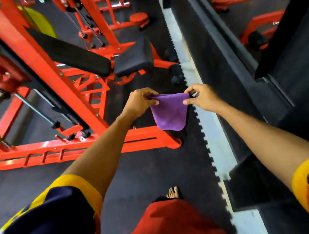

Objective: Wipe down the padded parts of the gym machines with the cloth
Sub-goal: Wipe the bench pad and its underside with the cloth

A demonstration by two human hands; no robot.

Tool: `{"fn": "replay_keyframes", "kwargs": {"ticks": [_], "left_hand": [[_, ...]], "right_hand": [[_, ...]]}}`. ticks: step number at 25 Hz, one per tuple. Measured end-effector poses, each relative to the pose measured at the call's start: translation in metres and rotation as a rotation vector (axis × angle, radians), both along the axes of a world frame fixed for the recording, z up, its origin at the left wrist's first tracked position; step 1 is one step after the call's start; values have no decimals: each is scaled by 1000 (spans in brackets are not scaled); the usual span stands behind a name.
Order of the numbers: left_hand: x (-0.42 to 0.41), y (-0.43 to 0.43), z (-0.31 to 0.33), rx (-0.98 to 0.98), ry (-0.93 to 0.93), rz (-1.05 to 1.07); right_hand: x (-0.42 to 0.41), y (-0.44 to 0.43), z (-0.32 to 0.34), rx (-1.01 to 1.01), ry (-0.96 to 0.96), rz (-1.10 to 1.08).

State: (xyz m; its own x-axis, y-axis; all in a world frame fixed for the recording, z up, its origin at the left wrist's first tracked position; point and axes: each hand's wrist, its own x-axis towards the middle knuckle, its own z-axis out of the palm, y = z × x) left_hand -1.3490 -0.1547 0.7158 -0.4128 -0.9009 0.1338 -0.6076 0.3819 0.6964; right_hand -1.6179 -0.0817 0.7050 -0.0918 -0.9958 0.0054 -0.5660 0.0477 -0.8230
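Sleeves (46,229) nearest, left hand (139,104) and right hand (203,98) each pinched on cloth's (169,112) top corners — cloth hanging between, pad (133,60) well beyond

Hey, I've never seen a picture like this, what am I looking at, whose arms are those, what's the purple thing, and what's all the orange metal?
This is one picture from a camera worn on a person's head, looking forward and down, so the arms are the wearer's own. The wide lens bends the edges. The left hand and right hand each pinch a top corner of a purple cloth, which hangs between them in the air, touching nothing else. Ahead on the left stands an orange gym machine with a black back pad and a black seat pad; those are what the cloth is meant to wipe. The floor is dark rubber matting. At the bottom you see red shorts and a bare foot.
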Motion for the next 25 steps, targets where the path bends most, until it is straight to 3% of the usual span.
{"fn": "replay_keyframes", "kwargs": {"ticks": [7,14,25], "left_hand": [[-40,-163,41,5,12,133],[-87,-278,49,-60,-61,307],[-109,-413,51,-46,52,619]], "right_hand": [[-43,-180,49,-68,19,58],[-93,-358,37,-89,5,186],[-96,-543,70,-96,-22,378]]}}
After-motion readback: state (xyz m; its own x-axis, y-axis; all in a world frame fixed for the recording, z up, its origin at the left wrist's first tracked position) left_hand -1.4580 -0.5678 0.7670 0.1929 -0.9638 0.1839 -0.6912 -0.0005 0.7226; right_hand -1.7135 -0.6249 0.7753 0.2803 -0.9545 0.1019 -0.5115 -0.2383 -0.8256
